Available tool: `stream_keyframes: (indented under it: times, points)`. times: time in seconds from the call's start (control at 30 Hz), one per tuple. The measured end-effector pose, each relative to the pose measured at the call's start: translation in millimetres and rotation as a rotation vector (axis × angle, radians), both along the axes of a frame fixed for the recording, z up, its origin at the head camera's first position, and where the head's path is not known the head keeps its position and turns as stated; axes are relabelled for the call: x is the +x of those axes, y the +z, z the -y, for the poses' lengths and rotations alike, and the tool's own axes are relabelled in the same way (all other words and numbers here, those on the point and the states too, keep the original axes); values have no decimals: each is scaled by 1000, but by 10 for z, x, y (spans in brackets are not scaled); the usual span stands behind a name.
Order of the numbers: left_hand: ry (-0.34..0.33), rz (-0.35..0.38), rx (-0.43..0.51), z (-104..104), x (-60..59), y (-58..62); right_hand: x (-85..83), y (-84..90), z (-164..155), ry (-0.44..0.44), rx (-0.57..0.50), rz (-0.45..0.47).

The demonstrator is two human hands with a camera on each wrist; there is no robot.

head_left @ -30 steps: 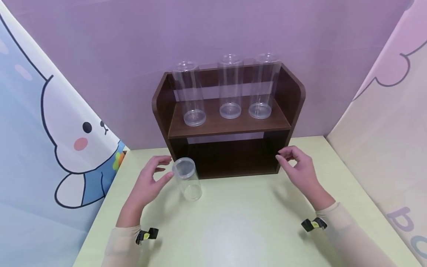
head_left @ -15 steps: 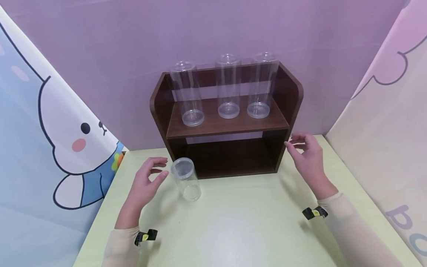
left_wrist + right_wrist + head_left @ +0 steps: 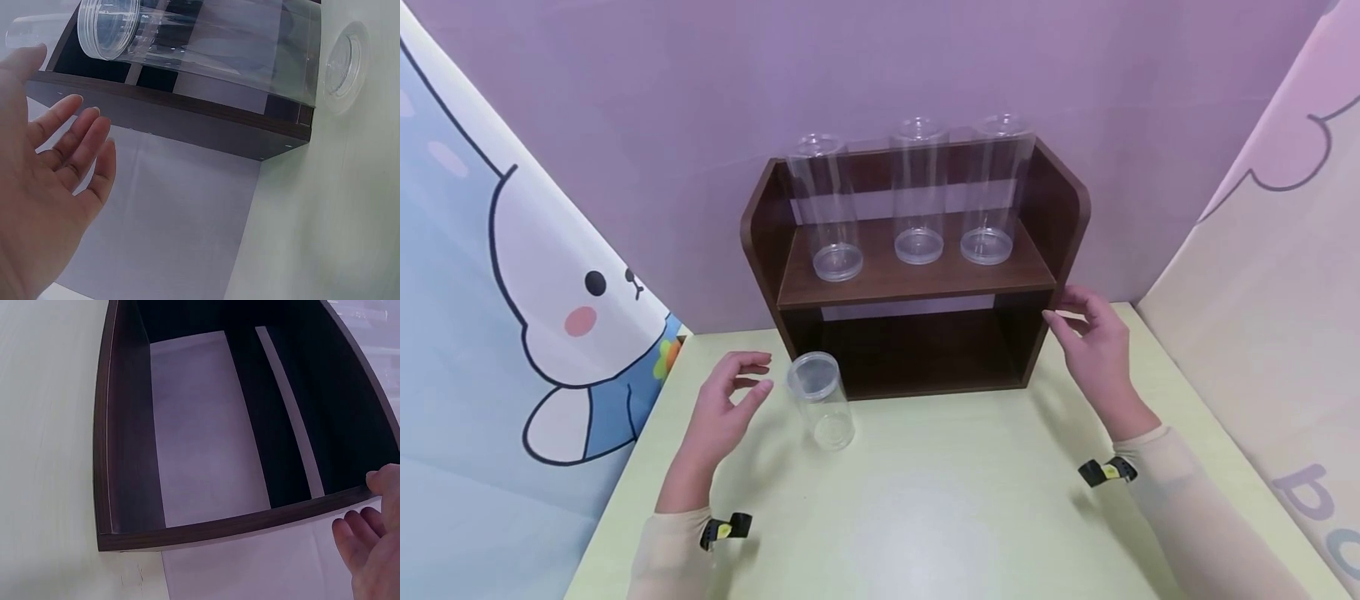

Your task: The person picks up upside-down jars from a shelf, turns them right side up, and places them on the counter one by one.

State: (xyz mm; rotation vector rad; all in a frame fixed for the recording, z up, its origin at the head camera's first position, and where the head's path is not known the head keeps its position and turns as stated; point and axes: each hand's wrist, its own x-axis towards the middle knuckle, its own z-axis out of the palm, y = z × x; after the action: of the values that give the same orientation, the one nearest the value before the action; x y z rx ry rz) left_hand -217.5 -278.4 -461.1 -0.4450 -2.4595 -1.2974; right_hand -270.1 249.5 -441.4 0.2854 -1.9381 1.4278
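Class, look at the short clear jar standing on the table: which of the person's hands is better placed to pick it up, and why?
Left. The left hand hovers open right beside the short jar, while the right hand is across the table at the shelf's right side panel.

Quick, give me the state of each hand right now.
Left hand: open, fingers relaxed, holding nothing, just beside the short clear jar.
Right hand: open, holding nothing, at the right side of the wooden shelf.

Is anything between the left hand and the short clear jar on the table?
No. In the head view only bare green table separates the left hand from the short clear jar; the fingertips stop just short of it.
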Motion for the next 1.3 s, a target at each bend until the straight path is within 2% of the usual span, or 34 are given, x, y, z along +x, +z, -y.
stream_keyframes:
  times: [0.13,0.37,0.5,0.67,0.8,0.9,1.0,1.13,1.3]
  points:
    - [-9,-8,2,0,-24,18,-89,-83,-58,1,-24,12]
    - [-9,-21,-4,-1,-44,70,-105,-86,-67,-27,-22,43]
    - [6,-76,30,-29,-50,125,-121,-96,-66,-44,-9,53]
    - [9,-190,99,-169,-11,300,-138,-106,-79,-55,5,51]
    - [-71,-238,143,-363,7,483,-110,-91,-80,-62,15,51]
    - [-140,-245,176,-521,-18,597,-86,-81,-78,-65,23,52]
    - [-177,-238,200,-683,-72,706,-78,-88,-76,-64,24,57]
    - [-172,-232,192,-879,-192,852,-78,-103,-67,-61,19,62]
    - [-81,-279,155,-1059,-368,994,-72,-113,-56,-59,16,67]
